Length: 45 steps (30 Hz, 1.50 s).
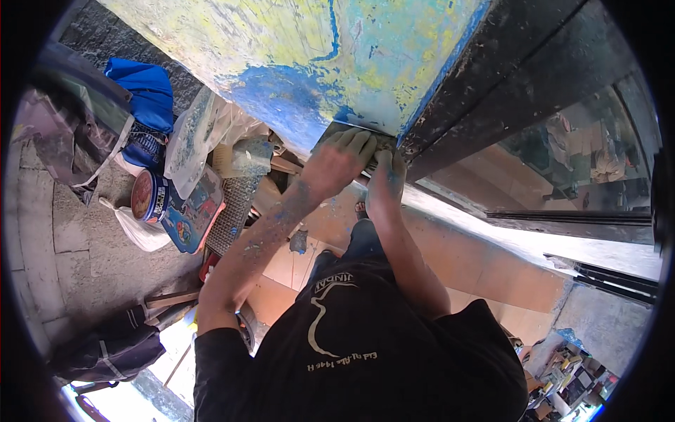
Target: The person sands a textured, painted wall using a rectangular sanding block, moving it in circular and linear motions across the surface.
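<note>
A wide, flat scraper [336, 132] with a thin straight metal edge rests against the painted wall [365, 77], close to its lower right corner. My left hand [340, 158] is laid over the scraper's plate, its fingers together and pressing on it. Beside it, my right hand [385, 177] grips the same tool near its right side; most of its fingers are hidden. The wall carries patches of yellow, pale turquoise and blue paint, worn in places. Blue paint flecks cling to my left forearm.
To the right, a dark-framed glass pane [548, 165] adjoins the wall. At left stand a round blue tin [149, 195], a blue cloth bundle [146, 95], clear plastic bags [193, 144] and a perforated panel [233, 211]. Tiled floor [464, 257] lies below me; assorted clutter [573, 383] is at lower right.
</note>
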{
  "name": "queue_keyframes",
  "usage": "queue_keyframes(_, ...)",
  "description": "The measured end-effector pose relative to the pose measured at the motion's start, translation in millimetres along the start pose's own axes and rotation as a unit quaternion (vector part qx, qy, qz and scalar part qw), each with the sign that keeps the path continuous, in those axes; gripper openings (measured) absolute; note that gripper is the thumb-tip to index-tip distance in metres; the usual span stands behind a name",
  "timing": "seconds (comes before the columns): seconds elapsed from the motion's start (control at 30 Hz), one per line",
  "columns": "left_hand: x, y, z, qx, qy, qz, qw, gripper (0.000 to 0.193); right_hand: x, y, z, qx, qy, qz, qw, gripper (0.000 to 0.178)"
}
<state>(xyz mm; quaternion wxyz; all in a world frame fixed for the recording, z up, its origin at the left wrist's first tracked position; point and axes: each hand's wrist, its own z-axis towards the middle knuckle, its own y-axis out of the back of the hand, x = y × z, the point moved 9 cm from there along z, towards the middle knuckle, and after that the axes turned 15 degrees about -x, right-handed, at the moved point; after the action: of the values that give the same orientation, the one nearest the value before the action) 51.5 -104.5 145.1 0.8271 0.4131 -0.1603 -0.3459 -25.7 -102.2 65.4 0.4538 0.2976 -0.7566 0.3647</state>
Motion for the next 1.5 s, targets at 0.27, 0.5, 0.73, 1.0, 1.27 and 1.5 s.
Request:
queue_keyframes(0.27,2.3,-19.3,6.7,0.102,0.024,0.017,0.994,0.034,-2.4,-3.4,7.9,0.023,-0.041,0.007,0.999,0.026)
queue_keyframes(0.5,-4.0,-11.4,-4.0,-0.033,0.025,0.011,0.999,0.036,7.4,-2.3,3.7,0.034,0.009,-0.01,0.999,0.02)
queue_keyframes(0.73,-3.8,-1.9,-0.6,-0.035,0.054,0.006,0.998,0.044,15.9,-3.0,8.2,0.022,0.129,-0.068,0.989,0.014)
queue_keyframes(1.0,-3.8,0.9,4.2,0.025,0.082,0.01,0.996,0.04,27.8,-8.6,-2.5,0.049,0.13,-0.13,0.982,0.017)
queue_keyframes(1.27,-13.7,-11.6,4.4,0.121,0.046,0.046,0.99,0.037,6.8,3.0,4.3,0.028,0.037,-0.013,0.999,0.021)
queue_keyframes(1.5,8.0,-34.5,6.3,0.159,0.094,-0.008,0.983,0.041,-10.6,-3.1,14.7,-0.011,-0.06,-0.034,0.998,0.023)
